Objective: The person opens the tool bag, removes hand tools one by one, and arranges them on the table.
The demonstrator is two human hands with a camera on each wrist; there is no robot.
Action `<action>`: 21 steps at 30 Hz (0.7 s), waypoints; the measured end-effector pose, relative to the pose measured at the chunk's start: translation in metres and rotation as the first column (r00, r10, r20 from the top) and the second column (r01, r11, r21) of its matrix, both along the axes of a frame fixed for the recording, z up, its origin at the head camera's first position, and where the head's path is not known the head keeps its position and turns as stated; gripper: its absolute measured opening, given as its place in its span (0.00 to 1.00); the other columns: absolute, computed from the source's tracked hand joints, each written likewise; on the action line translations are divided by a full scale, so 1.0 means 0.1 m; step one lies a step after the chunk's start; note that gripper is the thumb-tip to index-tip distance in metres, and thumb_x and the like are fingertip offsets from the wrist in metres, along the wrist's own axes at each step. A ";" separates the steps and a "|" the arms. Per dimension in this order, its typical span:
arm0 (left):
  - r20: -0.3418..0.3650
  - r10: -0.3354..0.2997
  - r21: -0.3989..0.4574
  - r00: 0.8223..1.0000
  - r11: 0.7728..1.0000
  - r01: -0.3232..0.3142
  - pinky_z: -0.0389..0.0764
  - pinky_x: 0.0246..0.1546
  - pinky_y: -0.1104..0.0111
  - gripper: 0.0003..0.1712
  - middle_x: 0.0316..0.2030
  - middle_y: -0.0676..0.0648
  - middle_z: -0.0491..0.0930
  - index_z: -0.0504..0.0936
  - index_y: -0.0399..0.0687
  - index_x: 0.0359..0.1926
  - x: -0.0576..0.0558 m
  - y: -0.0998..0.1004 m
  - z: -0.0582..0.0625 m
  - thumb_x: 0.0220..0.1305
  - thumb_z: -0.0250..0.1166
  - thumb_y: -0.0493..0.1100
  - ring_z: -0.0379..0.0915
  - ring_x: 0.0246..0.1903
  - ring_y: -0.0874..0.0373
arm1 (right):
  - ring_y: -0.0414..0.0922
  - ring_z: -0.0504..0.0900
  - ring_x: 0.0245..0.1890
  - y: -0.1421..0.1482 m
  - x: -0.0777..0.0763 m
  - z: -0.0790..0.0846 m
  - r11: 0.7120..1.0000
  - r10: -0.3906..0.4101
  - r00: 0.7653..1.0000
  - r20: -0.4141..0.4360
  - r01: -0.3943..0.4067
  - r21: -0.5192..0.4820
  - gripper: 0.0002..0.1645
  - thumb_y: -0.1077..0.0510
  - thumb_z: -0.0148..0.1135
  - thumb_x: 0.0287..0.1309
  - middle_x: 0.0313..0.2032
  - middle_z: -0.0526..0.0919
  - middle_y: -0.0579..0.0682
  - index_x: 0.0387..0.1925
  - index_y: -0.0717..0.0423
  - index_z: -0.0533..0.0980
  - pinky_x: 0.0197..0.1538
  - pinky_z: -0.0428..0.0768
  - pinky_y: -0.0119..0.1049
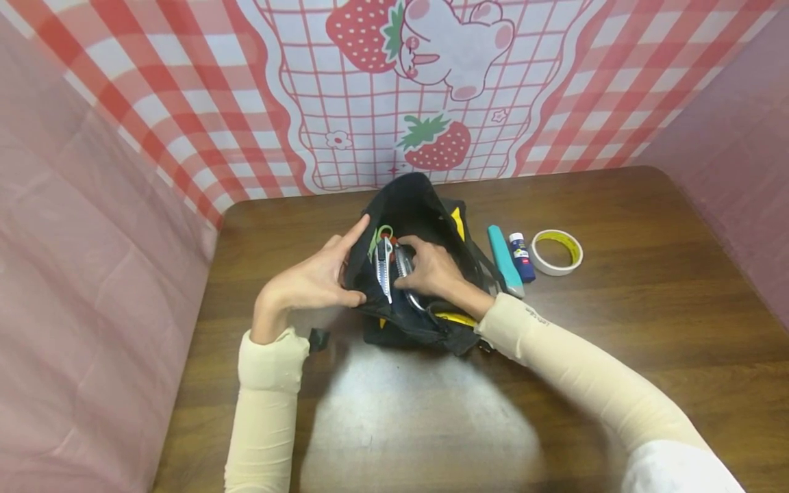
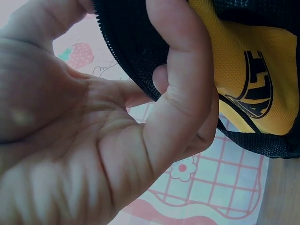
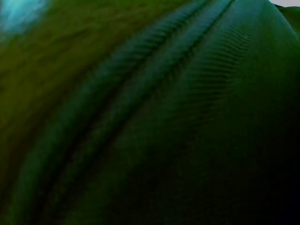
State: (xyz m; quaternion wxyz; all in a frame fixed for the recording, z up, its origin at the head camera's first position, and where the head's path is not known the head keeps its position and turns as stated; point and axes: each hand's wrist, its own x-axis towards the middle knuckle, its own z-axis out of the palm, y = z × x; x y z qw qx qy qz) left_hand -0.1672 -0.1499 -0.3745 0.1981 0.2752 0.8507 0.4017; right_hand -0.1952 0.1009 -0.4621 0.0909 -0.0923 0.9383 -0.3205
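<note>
A black bag with yellow trim stands open on the brown table. My left hand pinches the bag's left rim, thumb in front and index finger stretched up along the edge. In the left wrist view, that hand has its thumb curled over the black mesh rim of the bag, beside a yellow panel with a black logo. My right hand reaches into the bag and grips a silver tool. A second silver tool and a green handle stick up beside it. The right wrist view shows only dark blurred fabric.
Right of the bag lie a teal cutter, a blue glue stick and a roll of tape. A strawberry-print cloth hangs behind the table and pink sheets close off both sides.
</note>
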 end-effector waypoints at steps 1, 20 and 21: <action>-0.002 0.000 -0.002 1.000 1.000 0.000 0.75 0.53 0.56 0.74 0.57 0.33 0.65 0.39 0.49 0.92 0.00 0.00 0.00 0.56 0.80 0.35 0.66 0.50 0.45 | 0.48 0.81 0.37 0.00 0.00 0.00 1.000 -0.002 1.000 -0.001 0.002 -0.006 0.56 0.53 0.86 0.47 0.38 0.86 0.53 0.78 0.53 0.73 0.42 0.79 0.45; 0.009 0.002 -0.007 1.000 1.000 -0.002 0.75 0.51 0.57 0.75 0.57 0.34 0.65 0.38 0.51 0.92 0.00 0.02 0.00 0.56 0.80 0.35 0.68 0.49 0.46 | 0.47 0.82 0.29 0.15 0.09 0.33 0.974 -0.072 0.988 -0.136 0.040 -0.223 0.53 0.58 0.80 0.52 0.40 0.86 0.53 0.80 0.49 0.71 0.35 0.78 0.42; 0.008 0.002 -0.006 1.000 1.000 -0.002 0.75 0.51 0.57 0.75 0.57 0.34 0.65 0.38 0.51 0.92 0.00 0.02 0.00 0.56 0.80 0.36 0.67 0.49 0.46 | 0.47 0.82 0.30 0.15 0.10 0.36 0.971 -0.075 0.987 -0.145 0.038 -0.238 0.52 0.59 0.80 0.52 0.40 0.86 0.53 0.80 0.49 0.72 0.36 0.78 0.42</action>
